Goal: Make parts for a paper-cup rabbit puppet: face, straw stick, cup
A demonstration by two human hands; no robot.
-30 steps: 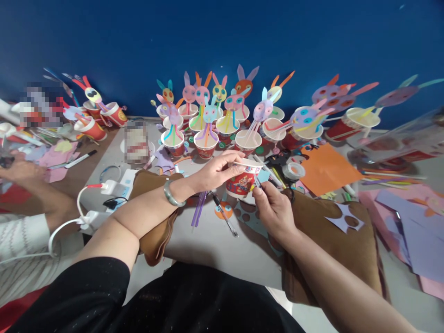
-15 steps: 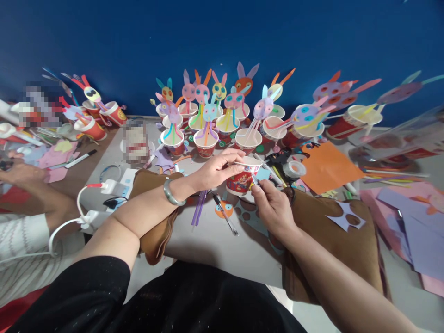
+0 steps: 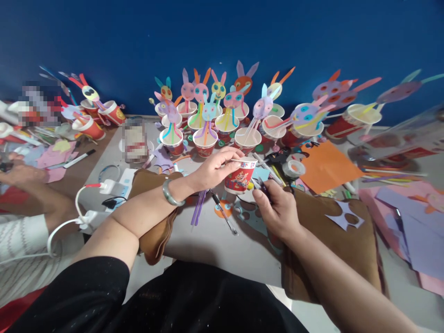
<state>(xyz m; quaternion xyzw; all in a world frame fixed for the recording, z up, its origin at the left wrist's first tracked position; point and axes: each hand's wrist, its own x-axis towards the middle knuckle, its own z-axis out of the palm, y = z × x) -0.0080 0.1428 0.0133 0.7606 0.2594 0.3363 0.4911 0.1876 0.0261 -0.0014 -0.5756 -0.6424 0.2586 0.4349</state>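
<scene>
My left hand (image 3: 224, 165), with a bangle at the wrist, is closed around the rim of a red printed paper cup (image 3: 240, 178). The cup is held upright over the table. In my right hand (image 3: 277, 208) is a pair of dark-handled scissors (image 3: 258, 182), partly hidden by the fingers. Their tips are just right of the cup, with a small gap. Below the cup lie a black pen (image 3: 224, 212), an orange paper face (image 3: 222, 209) with blue eyes, and purple straws (image 3: 199, 208).
Several paper cups with rabbit faces on straws, one a front cup (image 3: 206, 145), stand along the blue wall (image 3: 222, 32). Orange paper (image 3: 328, 166), a tape roll (image 3: 294, 169) and a brown cushion (image 3: 333, 249) lie rightward. Leftward are a power strip (image 3: 100, 203) and another person's hand (image 3: 24, 173).
The scissors have drawn away from the cup's side, my right hand shifting slightly right and down. The cup has tipped and moved a little left in my left hand.
</scene>
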